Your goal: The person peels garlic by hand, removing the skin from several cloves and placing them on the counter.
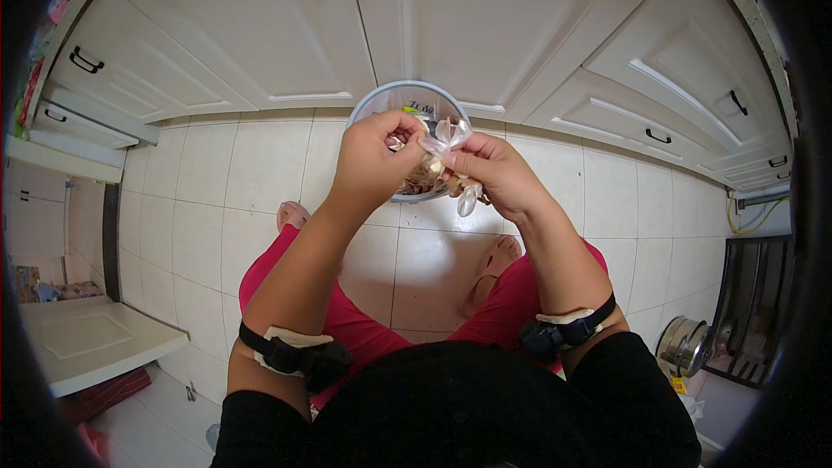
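Observation:
A clear plastic bag (453, 136) with a knotted-looking top is between my two hands, above a round waste bin (408, 86) with a liner and mixed scraps inside. The fingertips of my left hand (383, 149) pinch the left side of the bag's gathered plastic. My right hand (497, 169) grips the bag from the right, its thumb on the gathered part. Pale pieces show through the plastic below the fingers, and a shiny end of the bag hangs under my right hand. What the bag holds cannot be told exactly.
White cabinet doors (442, 26) with black handles stand right behind the bin. My feet are on the tiled floor (364, 253) either side. A black metal rack (747, 312) and a stainless steel pot (684, 346) are at the right; an open white door (110, 338) is at the lower left.

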`<state>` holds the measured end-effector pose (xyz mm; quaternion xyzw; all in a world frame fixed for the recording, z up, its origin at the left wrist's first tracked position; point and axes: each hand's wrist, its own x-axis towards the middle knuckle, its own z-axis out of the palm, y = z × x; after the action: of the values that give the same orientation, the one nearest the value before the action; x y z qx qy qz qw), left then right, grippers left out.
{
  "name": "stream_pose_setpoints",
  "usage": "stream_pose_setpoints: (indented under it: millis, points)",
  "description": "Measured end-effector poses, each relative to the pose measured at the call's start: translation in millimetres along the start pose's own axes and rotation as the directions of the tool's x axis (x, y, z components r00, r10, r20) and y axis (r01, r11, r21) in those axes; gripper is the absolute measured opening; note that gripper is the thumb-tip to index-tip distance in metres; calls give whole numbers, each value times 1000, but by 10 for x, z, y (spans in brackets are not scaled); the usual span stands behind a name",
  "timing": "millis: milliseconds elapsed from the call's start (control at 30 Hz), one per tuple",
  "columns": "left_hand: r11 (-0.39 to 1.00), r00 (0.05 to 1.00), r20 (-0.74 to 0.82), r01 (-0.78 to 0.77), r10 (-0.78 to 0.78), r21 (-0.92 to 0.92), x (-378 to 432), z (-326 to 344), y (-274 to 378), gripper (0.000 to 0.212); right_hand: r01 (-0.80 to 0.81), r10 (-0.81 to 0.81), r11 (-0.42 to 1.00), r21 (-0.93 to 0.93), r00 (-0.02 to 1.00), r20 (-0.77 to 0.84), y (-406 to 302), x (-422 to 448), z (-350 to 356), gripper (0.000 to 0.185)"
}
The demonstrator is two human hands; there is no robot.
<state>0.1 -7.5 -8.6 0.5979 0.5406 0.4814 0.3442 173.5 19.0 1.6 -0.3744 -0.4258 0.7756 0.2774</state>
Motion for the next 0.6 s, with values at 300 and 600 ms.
stream_pose_setpoints:
  millis: [300,600]
  points:
    - [927,975,49,220,-215,-303,-27,77,76,15,112,-102,992,64,986,-132,87,86,-79,16]
    - [999,998,25,54,-54,1,-76,98,83,15,297,-345,918,-265,925,-157,147,81,-24,15]
